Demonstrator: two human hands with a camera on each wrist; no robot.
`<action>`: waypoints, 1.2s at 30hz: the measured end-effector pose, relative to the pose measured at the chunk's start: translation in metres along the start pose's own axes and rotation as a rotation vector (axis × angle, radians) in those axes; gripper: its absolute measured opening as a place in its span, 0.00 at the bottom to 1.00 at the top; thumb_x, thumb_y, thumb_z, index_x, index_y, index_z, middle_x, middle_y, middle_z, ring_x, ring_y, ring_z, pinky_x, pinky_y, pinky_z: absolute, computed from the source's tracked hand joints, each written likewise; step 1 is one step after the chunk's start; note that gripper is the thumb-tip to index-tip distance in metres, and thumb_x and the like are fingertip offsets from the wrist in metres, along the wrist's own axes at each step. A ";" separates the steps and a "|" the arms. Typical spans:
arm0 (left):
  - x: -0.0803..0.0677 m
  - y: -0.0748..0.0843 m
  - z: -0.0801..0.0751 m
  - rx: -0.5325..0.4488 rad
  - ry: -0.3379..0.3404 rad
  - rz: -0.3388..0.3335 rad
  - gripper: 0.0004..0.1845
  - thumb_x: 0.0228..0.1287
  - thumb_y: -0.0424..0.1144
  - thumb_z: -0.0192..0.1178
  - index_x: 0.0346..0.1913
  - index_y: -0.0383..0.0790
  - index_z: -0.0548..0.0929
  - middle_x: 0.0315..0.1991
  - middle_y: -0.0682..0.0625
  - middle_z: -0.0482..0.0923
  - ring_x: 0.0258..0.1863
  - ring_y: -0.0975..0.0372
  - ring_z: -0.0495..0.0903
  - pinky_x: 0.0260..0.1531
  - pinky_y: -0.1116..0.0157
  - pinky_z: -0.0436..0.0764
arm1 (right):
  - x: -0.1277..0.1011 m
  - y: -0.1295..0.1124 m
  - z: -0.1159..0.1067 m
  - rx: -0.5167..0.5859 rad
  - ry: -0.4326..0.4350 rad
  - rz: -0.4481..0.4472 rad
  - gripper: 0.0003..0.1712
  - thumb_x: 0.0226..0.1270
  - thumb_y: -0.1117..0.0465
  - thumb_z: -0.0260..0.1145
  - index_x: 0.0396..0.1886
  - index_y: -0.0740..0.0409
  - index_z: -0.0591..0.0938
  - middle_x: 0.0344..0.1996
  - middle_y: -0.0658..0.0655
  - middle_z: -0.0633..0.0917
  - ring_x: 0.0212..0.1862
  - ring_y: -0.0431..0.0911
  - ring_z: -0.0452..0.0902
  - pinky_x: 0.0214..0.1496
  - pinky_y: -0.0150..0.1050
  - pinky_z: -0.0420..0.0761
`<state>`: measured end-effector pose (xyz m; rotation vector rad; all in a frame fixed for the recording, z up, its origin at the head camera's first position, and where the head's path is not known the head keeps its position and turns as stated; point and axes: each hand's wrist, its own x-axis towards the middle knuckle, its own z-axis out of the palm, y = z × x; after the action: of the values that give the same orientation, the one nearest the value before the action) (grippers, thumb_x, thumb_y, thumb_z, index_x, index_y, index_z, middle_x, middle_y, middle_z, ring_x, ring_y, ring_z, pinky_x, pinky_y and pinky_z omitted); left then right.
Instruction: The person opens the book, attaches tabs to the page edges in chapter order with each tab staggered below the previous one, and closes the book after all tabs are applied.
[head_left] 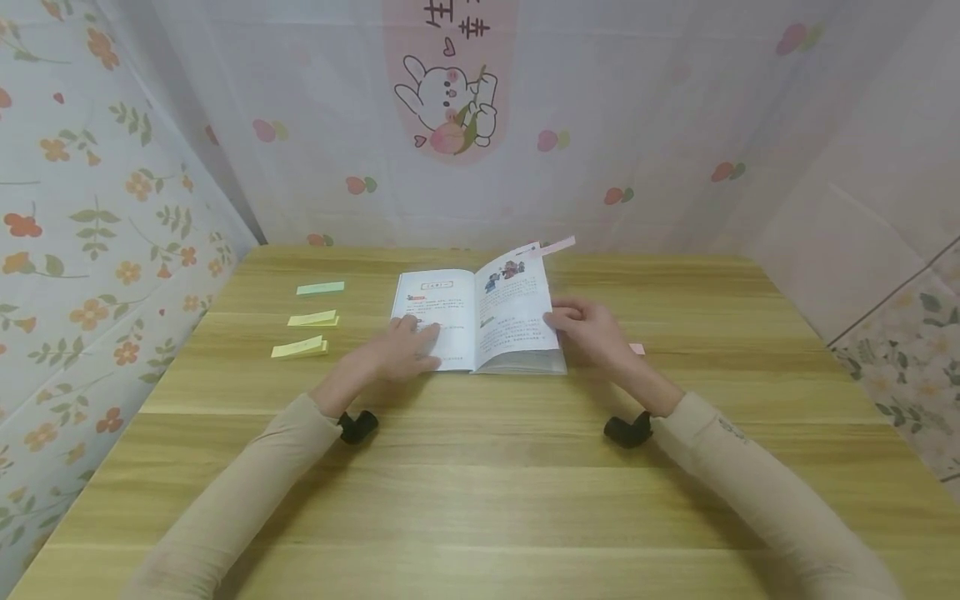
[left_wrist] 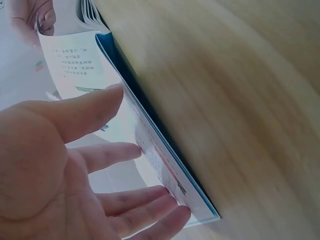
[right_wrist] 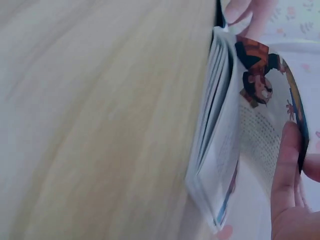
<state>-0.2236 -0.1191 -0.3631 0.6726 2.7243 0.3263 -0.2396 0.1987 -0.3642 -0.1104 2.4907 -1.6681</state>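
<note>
An open picture book [head_left: 476, 321] lies flat in the middle of the wooden table [head_left: 480, 483]. My left hand [head_left: 417, 340] rests on its left page with the fingers straight; the left wrist view shows the same hand [left_wrist: 135, 170] spread over the page of the book [left_wrist: 160, 160]. My right hand [head_left: 564, 317] holds the outer edge of the right page. In the right wrist view its thumb [right_wrist: 287, 165] lies on the printed page [right_wrist: 250, 125] with a finger behind, pinching the lifted leaf above the page stack [right_wrist: 212, 150].
Three sticky-note pads lie left of the book: a green one [head_left: 320, 288] and two yellow ones [head_left: 312, 319] [head_left: 300, 347]. A pink strip [head_left: 557, 245] sticks out of the book's top. A small pink piece [head_left: 637, 348] lies by my right wrist. Patterned walls enclose the table.
</note>
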 end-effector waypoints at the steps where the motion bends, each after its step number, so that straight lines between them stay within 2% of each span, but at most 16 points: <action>1: 0.000 -0.001 0.000 -0.010 0.006 -0.003 0.34 0.77 0.49 0.51 0.78 0.35 0.58 0.69 0.25 0.57 0.68 0.38 0.60 0.65 0.41 0.67 | 0.000 -0.002 0.002 0.023 0.002 0.008 0.29 0.72 0.57 0.64 0.67 0.68 0.74 0.56 0.64 0.84 0.49 0.48 0.83 0.58 0.48 0.80; 4: -0.001 -0.003 -0.002 -0.052 0.036 -0.001 0.33 0.76 0.47 0.53 0.77 0.35 0.61 0.68 0.26 0.59 0.65 0.40 0.63 0.61 0.42 0.72 | 0.001 -0.008 0.007 0.089 0.001 0.026 0.27 0.73 0.59 0.64 0.65 0.70 0.75 0.55 0.67 0.83 0.44 0.46 0.84 0.54 0.44 0.82; 7: -0.001 -0.004 -0.004 -0.079 0.077 0.021 0.30 0.75 0.45 0.54 0.74 0.34 0.66 0.64 0.27 0.63 0.61 0.41 0.66 0.57 0.43 0.74 | 0.001 -0.012 0.014 0.125 -0.003 0.039 0.25 0.75 0.58 0.63 0.63 0.71 0.75 0.54 0.68 0.82 0.43 0.45 0.82 0.51 0.39 0.83; 13: 0.002 -0.008 -0.004 -0.125 0.158 0.075 0.24 0.74 0.42 0.55 0.66 0.30 0.74 0.57 0.30 0.72 0.55 0.44 0.72 0.56 0.46 0.75 | 0.003 -0.018 0.029 0.193 -0.022 0.043 0.24 0.76 0.56 0.63 0.58 0.73 0.78 0.52 0.64 0.82 0.46 0.47 0.81 0.51 0.35 0.82; 19: 0.006 -0.011 -0.005 -0.230 0.238 0.122 0.21 0.74 0.37 0.55 0.61 0.23 0.76 0.56 0.29 0.78 0.57 0.41 0.75 0.60 0.45 0.73 | 0.004 -0.024 0.049 0.242 -0.055 0.013 0.25 0.79 0.53 0.58 0.62 0.70 0.78 0.57 0.65 0.81 0.53 0.50 0.80 0.53 0.36 0.81; 24: 0.009 -0.015 -0.007 -0.352 0.283 0.122 0.19 0.74 0.35 0.54 0.59 0.22 0.77 0.52 0.29 0.80 0.48 0.42 0.83 0.53 0.47 0.79 | 0.005 -0.030 0.062 0.333 -0.096 -0.018 0.24 0.81 0.56 0.53 0.64 0.71 0.75 0.59 0.67 0.79 0.57 0.53 0.79 0.52 0.37 0.82; 29: 0.008 -0.015 -0.009 -0.469 0.319 0.103 0.18 0.76 0.37 0.53 0.58 0.26 0.78 0.52 0.33 0.81 0.49 0.44 0.83 0.47 0.52 0.83 | 0.004 -0.036 0.075 0.434 -0.150 -0.046 0.26 0.83 0.56 0.49 0.68 0.71 0.71 0.55 0.66 0.80 0.48 0.49 0.80 0.45 0.36 0.83; 34: 0.008 -0.012 -0.010 -0.630 0.328 0.135 0.19 0.78 0.39 0.52 0.61 0.27 0.77 0.54 0.34 0.79 0.44 0.46 0.84 0.39 0.57 0.85 | 0.005 -0.036 0.086 0.442 -0.206 -0.063 0.28 0.83 0.51 0.49 0.65 0.70 0.74 0.41 0.62 0.85 0.38 0.46 0.83 0.41 0.38 0.84; 36: 0.008 -0.009 -0.011 -0.679 0.330 0.149 0.19 0.79 0.38 0.50 0.62 0.26 0.75 0.54 0.32 0.79 0.43 0.46 0.85 0.39 0.57 0.85 | 0.006 -0.035 0.090 0.419 -0.249 -0.087 0.29 0.83 0.49 0.48 0.62 0.70 0.76 0.41 0.62 0.86 0.38 0.46 0.84 0.41 0.39 0.85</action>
<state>-0.2380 -0.1249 -0.3573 0.6551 2.5782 1.4224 -0.2316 0.1019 -0.3662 -0.3575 1.9422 -2.0292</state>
